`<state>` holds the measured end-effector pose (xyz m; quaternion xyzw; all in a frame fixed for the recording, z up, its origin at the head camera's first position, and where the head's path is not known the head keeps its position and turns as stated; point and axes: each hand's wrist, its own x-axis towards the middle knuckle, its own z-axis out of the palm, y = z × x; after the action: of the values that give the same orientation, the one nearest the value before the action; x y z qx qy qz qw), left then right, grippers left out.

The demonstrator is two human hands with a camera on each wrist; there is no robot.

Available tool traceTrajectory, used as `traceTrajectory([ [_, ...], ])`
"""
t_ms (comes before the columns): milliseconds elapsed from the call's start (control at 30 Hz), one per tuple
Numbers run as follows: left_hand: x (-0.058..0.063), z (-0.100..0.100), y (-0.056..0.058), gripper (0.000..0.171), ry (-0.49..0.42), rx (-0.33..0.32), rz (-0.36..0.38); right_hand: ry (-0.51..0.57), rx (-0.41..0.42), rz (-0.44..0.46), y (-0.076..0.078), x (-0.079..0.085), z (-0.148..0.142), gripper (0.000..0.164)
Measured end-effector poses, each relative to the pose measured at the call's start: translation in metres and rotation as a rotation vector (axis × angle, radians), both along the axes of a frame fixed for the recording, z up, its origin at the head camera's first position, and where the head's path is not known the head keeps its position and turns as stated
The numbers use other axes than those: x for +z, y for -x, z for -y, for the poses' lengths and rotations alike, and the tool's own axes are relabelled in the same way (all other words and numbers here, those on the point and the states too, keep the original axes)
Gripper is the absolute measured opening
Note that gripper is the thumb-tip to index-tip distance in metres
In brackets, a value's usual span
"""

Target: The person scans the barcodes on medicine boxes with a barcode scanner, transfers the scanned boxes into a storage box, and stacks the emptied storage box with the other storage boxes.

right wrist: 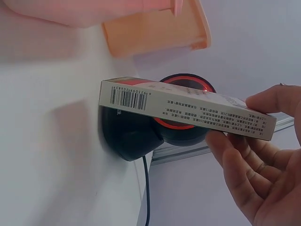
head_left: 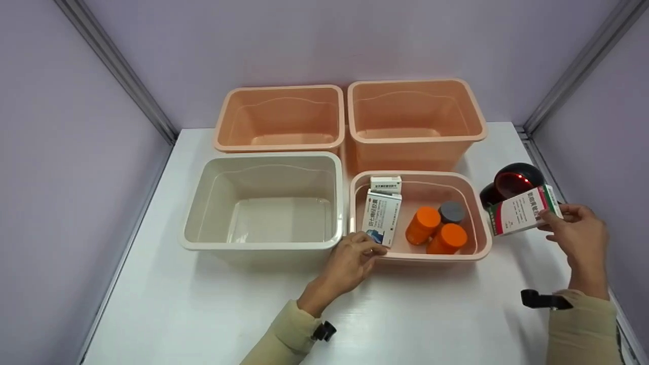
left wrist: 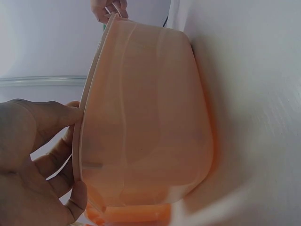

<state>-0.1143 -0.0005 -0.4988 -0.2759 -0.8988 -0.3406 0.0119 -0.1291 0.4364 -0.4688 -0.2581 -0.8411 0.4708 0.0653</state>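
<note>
I see a flat white cardboard box with red-and-green edging point(head_left: 519, 213) at the right, partly hiding a rounded, glossy black device with a red ring point(head_left: 517, 176) on the smooth white counter point(head_left: 431, 314). Left of it, a pale pink plastic bin point(head_left: 431, 257) contains white cartons point(head_left: 384, 215) and orange cylindrical bottles point(head_left: 448, 238). My right hand point(head_left: 582, 230) pinches the box's right end; my left hand point(head_left: 350, 261) grips the bin's near rim by its left corner.

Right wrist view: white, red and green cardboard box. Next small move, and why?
I'd probably turn the box so its printed barcode faces the round, black, red-lit scanner: the right hand holds it nearby, but the barcode faces the wrist camera, apparently away.
</note>
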Motion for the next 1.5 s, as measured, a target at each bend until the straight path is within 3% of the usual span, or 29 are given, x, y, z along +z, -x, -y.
traceTrajectory([
  [433, 0.001, 0.000, -0.001, 0.021, 0.002, 0.011, 0.028, -0.008, 0.004, -0.047, 0.010, 0.001, 0.010, 0.021],
  [1167, 0.001, 0.000, 0.000, 0.020, -0.016, 0.005, 0.046, 0.026, -0.125, -0.084, 0.014, 0.002, 0.014, 0.022],
  [1500, 0.000, 0.001, 0.000, 0.020, -0.020, -0.005, 0.021, 0.048, -0.161, -0.096, 0.016, 0.003, 0.012, 0.022],
])
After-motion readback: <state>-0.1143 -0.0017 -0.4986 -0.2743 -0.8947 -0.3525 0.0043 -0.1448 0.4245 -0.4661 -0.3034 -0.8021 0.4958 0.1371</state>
